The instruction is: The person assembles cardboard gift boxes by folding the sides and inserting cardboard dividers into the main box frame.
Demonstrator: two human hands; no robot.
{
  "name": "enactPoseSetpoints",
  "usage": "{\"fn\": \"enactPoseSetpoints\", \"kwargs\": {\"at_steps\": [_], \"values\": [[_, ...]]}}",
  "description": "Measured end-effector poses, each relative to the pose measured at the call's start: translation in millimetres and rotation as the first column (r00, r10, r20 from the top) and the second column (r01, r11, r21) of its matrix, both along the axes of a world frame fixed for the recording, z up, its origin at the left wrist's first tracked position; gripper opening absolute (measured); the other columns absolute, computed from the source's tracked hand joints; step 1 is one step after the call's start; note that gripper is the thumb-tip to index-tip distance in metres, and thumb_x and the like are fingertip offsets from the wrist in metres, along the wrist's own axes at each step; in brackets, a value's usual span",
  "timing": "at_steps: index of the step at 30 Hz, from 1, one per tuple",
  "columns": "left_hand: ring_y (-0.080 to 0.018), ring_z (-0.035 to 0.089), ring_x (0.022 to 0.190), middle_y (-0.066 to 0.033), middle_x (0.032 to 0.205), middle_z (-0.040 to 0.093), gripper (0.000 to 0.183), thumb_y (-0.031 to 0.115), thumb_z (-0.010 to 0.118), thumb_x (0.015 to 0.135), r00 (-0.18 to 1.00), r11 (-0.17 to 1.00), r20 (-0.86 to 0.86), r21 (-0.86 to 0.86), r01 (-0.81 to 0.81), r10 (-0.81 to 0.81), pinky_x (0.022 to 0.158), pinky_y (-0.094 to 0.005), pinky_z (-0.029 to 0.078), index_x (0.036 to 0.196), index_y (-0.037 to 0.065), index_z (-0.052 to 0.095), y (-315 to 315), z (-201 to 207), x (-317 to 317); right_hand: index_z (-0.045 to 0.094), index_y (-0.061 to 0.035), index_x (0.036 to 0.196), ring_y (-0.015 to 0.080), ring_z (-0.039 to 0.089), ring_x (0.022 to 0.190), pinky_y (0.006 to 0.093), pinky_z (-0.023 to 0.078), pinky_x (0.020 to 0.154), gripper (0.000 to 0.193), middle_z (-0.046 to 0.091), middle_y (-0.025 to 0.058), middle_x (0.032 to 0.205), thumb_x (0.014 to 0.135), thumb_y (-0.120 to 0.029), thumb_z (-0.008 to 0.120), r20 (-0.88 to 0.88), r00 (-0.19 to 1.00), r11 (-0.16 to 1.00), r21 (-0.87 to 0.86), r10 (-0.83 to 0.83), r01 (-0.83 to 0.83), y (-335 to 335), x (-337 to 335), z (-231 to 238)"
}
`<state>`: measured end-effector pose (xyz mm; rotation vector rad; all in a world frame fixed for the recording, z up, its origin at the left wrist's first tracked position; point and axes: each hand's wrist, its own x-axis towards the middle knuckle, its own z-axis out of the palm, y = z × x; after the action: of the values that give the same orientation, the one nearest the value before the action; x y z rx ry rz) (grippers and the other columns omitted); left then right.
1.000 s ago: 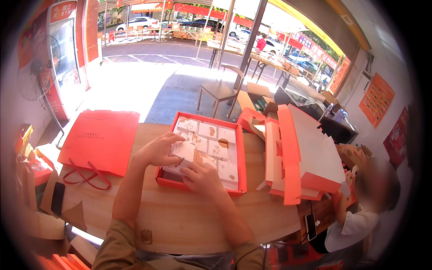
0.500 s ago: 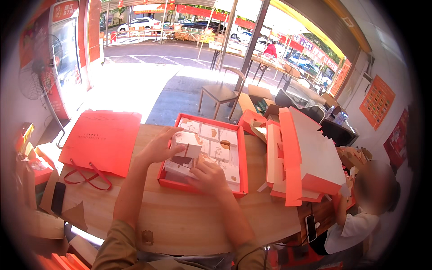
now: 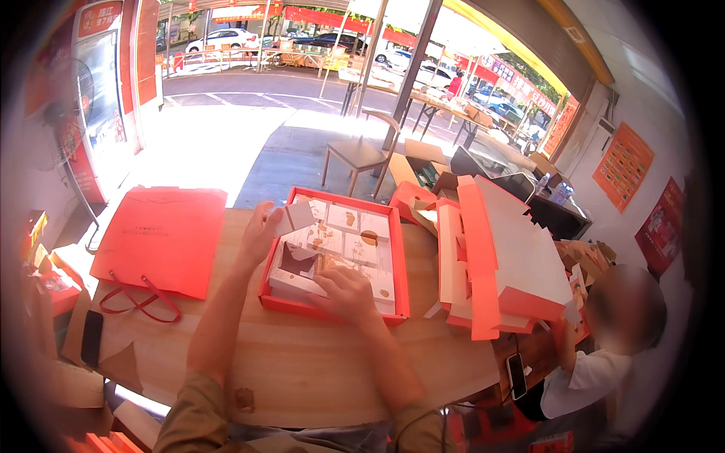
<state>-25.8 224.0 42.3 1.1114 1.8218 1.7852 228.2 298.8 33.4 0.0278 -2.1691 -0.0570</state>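
Note:
A shallow red gift box [image 3: 403, 275] lies open on the wooden table, filled with several small white boxes [image 3: 366, 253] printed with tan and brown drawings. At its left side my left hand [image 3: 262, 228] pinches one small white box [image 3: 294, 217], which is lifted and tilted above the others. Below that box, a dark gap [image 3: 296, 260] shows among the near-left boxes. My right hand [image 3: 349, 293] rests at the near side of the gift box, its fingers bent against the small boxes beside the gap. What lies under those fingertips is hidden.
On the table's left lies a flat red paper bag [image 3: 162, 241] with ribbon handles, near a dark phone [image 3: 91, 337]. Stacked red and white box parts [image 3: 521, 249] stand at right, where another person [image 3: 596, 377] sits. Beyond the table is a chair [image 3: 359, 155].
My left hand has lifted the small white box up and to the left, tilting it and uncovering more of the dark gap. My right hand stays nearly in place. The view has shifted slightly.

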Motion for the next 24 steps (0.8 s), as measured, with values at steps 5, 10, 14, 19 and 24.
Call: {"fn": "enactPoseSetpoints", "kwargs": {"at_steps": [5, 10, 14, 19, 24], "values": [[-0.033, 0.055, 0.135, -0.0142, 0.147, 0.055, 0.071, 0.062, 0.04, 0.108, 0.963, 0.951, 0.186, -0.205, 0.23, -0.193, 0.104, -0.0576, 0.051, 0.156, 0.01, 0.045, -23.5, 44.6, 25.5, 0.072, -0.0124, 0.092, 0.0185, 0.071, 0.083, 0.0337, 0.056, 0.067, 0.026, 0.069, -0.001, 0.088, 0.077, -0.028, 0.087, -0.015, 0.997, 0.996, 0.022, -0.081, 0.081, 1.3, 7.4, -7.3], [-0.0358, 0.05, 0.142, -0.0138, 0.154, 0.05, 0.072, 0.064, 0.036, 0.108, 0.904, 0.927, 0.362, -0.203, 0.314, -0.227, 0.105, -0.0647, 0.05, 0.159, 0.014, 0.043, -24.0, 35.3, 11.2, 0.071, -0.0124, 0.089, 0.0186, 0.07, 0.075, 0.0338, 0.055, 0.062, 0.026, 0.067, -0.001, 0.082, 0.076, -0.028, 0.088, -0.02, 0.997, 0.997, 0.025, -0.073, 0.073, 0.2, 3.5, -9.6], [-0.0365, 0.048, 0.144, -0.0136, 0.156, 0.049, 0.074, 0.067, 0.036, 0.108, 0.832, 0.899, 0.47, -0.159, 0.408, -0.295, 0.104, -0.0675, 0.05, 0.16, 0.015, 0.042, -22.1, 25.5, -9.3, 0.071, -0.0118, 0.089, 0.0182, 0.069, 0.073, 0.0336, 0.055, 0.062, 0.029, 0.067, -0.0009, 0.081, 0.075, -0.029, 0.09, -0.065, 0.994, 0.996, 0.01, -0.084, 0.085, 2.2, 3.2, -12.0], [-0.0366, 0.045, 0.146, -0.0125, 0.16, 0.046, 0.077, 0.069, 0.038, 0.107, 0.791, 0.896, 0.512, -0.085, 0.436, -0.336, 0.106, -0.0696, 0.046, 0.161, 0.014, 0.041, -22.3, 23.4, -11.4, 0.072, -0.0105, 0.091, 0.0205, 0.069, 0.074, 0.0347, 0.056, 0.063, 0.034, 0.068, 0.0005, 0.084, 0.072, -0.03, 0.092, -0.106, 0.991, 0.997, -0.024, -0.076, 0.074, 5.3, 2.3, -13.9], [-0.034, 0.044, 0.147, -0.0112, 0.159, 0.047, 0.078, 0.071, 0.041, 0.105, 0.759, 0.894, 0.541, -0.031, 0.448, -0.362, 0.107, -0.0701, 0.045, 0.159, 0.015, 0.044, -20.2, 20.0, -14.3, 0.072, -0.0095, 0.101, 0.027, 0.07, 0.089, 0.0388, 0.058, 0.075, 0.044, 0.07, 0.0049, 0.099, 0.07, -0.032, 0.093, -0.073, 0.993, 0.986, -0.148, -0.089, 0.078, 5.5, 2.5, -7.6]]}}
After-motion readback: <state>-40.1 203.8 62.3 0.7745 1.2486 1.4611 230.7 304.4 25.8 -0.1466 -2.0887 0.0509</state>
